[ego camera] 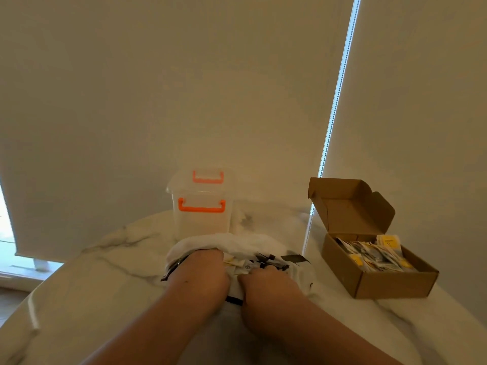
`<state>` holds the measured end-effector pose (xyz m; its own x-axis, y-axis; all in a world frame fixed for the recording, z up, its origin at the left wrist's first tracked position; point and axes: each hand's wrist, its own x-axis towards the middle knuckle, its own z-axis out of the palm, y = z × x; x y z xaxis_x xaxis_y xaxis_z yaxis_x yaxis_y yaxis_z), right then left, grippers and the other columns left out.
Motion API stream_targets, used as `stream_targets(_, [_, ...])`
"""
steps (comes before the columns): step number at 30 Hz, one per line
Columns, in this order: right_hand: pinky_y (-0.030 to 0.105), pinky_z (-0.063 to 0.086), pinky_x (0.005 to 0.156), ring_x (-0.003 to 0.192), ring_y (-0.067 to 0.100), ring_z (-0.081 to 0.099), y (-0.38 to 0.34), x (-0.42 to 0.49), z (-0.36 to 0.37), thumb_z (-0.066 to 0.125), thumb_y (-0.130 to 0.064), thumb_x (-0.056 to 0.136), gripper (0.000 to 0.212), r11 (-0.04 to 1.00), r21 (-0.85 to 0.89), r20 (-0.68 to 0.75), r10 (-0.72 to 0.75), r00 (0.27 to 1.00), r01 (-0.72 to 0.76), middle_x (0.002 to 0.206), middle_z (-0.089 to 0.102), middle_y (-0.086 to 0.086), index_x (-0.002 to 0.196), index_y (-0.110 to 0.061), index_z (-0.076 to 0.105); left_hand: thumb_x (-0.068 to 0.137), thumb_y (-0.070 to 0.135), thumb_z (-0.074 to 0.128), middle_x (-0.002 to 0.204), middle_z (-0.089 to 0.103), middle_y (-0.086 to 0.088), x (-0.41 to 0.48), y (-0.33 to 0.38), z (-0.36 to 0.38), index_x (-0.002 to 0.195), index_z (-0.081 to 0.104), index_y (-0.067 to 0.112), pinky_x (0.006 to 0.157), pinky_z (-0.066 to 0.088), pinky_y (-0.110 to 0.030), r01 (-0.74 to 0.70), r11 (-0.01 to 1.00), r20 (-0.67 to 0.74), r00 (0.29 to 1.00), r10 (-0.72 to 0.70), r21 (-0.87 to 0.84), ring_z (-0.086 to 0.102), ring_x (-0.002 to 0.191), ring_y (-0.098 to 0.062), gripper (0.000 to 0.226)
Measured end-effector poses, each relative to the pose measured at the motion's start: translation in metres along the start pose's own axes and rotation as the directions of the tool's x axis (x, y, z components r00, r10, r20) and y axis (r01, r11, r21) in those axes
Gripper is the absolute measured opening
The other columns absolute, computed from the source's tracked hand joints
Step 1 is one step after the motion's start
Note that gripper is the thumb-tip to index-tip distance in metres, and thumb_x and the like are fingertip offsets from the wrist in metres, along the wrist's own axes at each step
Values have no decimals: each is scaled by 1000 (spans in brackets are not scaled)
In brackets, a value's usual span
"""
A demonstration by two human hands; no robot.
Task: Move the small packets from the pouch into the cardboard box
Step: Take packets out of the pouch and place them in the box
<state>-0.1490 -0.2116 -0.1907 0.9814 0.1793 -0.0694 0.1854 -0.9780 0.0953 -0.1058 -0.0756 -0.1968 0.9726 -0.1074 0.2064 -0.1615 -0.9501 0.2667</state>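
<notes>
A white fabric pouch (232,242) with a dark zipper edge lies open on the marble table, in the middle near me. Both hands reach into its mouth. My left hand (201,275) has its fingers curled inside, round the pouch's rim. My right hand (268,284) is among the small white and yellow packets (243,264) in the pouch, fingers curled on them. The cardboard box (390,284) stands to the right with its lid up, and several yellow-and-white packets (374,254) lie inside it.
A clear plastic storage box (201,222) with orange handles stands right behind the pouch. The round marble table (105,285) curves away on the left. Beige roller blinds hang behind, with a bead chain (329,133) coming down to the table beside the cardboard box.
</notes>
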Motion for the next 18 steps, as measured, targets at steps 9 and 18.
stream_targets(9, [43, 41, 103, 121, 32, 45, -5, -9, -8, 54, -30, 89, 43, 1000, 6, 22, -10, 1000, 10, 132, 48, 11, 131, -21, 55, 93, 52, 49, 129, 53, 1, 25, -1, 1, 122, 54, 26, 94, 42, -30, 262, 945, 264, 914, -308, 195, 50, 114, -18, 39])
stream_targets(18, [40, 51, 92, 105, 25, 60, -9, -14, -16, 55, -31, 88, 31, 998, 48, 58, -53, 997, 50, 114, 63, 5, 118, -21, 58, 94, 34, 53, 78, 45, 0, 29, 0, -8, 118, 60, 20, 79, 40, -26, 425, 905, 379, 836, -396, 8, 48, 88, -15, 28])
